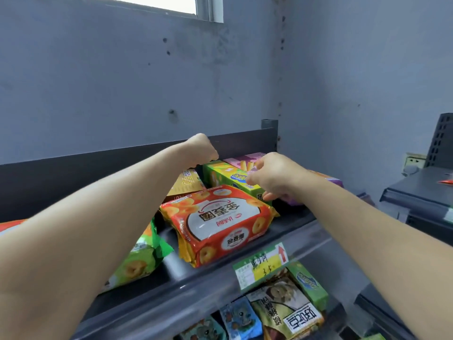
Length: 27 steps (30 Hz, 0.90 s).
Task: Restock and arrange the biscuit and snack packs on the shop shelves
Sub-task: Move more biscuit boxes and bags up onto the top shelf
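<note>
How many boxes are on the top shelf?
4, it seems: yellow box below the left hand, green box beside it, pink box at the back, purple box under the right hand, maybe part of the pink one.

red biscuit pack (pixel 218 224) | flat, shelf (pixel 289 229) front | green box (pixel 228 176), purple box (pixel 336 183) behind

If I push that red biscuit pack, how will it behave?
The red biscuit pack has glossy film, so it probably slides easily on the shelf. Its full, blocky shape suggests it stays fairly stiff, unlikely to tip.
</note>
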{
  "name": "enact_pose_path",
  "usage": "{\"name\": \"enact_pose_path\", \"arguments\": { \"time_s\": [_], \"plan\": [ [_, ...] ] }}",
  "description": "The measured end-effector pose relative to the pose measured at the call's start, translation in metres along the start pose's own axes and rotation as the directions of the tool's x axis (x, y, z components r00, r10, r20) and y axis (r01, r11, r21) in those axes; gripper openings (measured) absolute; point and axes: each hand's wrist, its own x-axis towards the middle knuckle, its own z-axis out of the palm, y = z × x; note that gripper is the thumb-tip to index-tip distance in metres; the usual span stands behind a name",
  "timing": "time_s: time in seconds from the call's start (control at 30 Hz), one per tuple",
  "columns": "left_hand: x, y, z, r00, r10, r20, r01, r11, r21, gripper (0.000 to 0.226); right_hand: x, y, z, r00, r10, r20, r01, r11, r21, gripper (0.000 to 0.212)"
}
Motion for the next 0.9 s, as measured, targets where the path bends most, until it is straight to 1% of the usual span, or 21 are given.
{"name": "enact_pose_path", "arguments": {
  "time_s": [0.1, 0.17, 0.2, 0.3, 0.43, 0.53, 0.67, 0.77, 0.9],
  "plan": [
    [0.019, -0.005, 0.006, 0.998, 0.002, 0.069, -0.005, 0.999, 0.034, 0.018, 0.008, -0.003, 0.002, 0.996, 0.075, 0.036, -0.076, 0.997, 0.020, 0.036],
    [0.031, -0.009, 0.009, 0.996, -0.006, 0.088, 0.003, 0.999, 0.034, 0.033, 0.014, -0.006, 0.005, 0.992, 0.114, 0.051, -0.114, 0.993, 0.004, 0.037],
    [0.035, -0.011, 0.011, 0.994, -0.005, 0.107, 0.000, 0.999, 0.041, 0.036, 0.017, -0.007, 0.007, 0.990, 0.130, 0.060, -0.129, 0.991, -0.020, 0.039],
    [0.050, -0.018, 0.017, 0.985, 0.005, 0.171, -0.016, 0.998, 0.061, 0.038, 0.024, -0.009, 0.013, 0.982, 0.170, 0.087, -0.160, 0.981, -0.112, 0.046],
    [0.065, -0.026, 0.022, 0.983, 0.016, 0.180, -0.026, 0.998, 0.051, 0.034, 0.029, -0.008, 0.019, 0.967, 0.227, 0.118, -0.210, 0.968, -0.136, 0.055],
    [0.072, -0.029, 0.023, 0.986, 0.010, 0.168, -0.013, 1.000, 0.015, 0.033, 0.031, -0.009, 0.020, 0.966, 0.236, 0.105, -0.223, 0.967, -0.127, 0.047],
    [0.075, -0.029, 0.029, 0.986, -0.006, 0.165, 0.011, 1.000, -0.027, 0.033, 0.027, -0.012, 0.021, 0.971, 0.226, 0.074, -0.211, 0.962, -0.171, 0.033],
    [0.072, -0.026, 0.033, 0.984, -0.036, 0.174, 0.050, 0.996, -0.074, 0.038, 0.024, -0.014, 0.021, 0.974, 0.219, 0.052, -0.204, 0.956, -0.212, 0.029],
    [0.066, -0.022, 0.030, 0.986, -0.071, 0.154, 0.093, 0.985, -0.145, 0.037, 0.019, -0.014, 0.018, 0.976, 0.216, 0.036, -0.205, 0.957, -0.203, 0.024]
  ]
}}
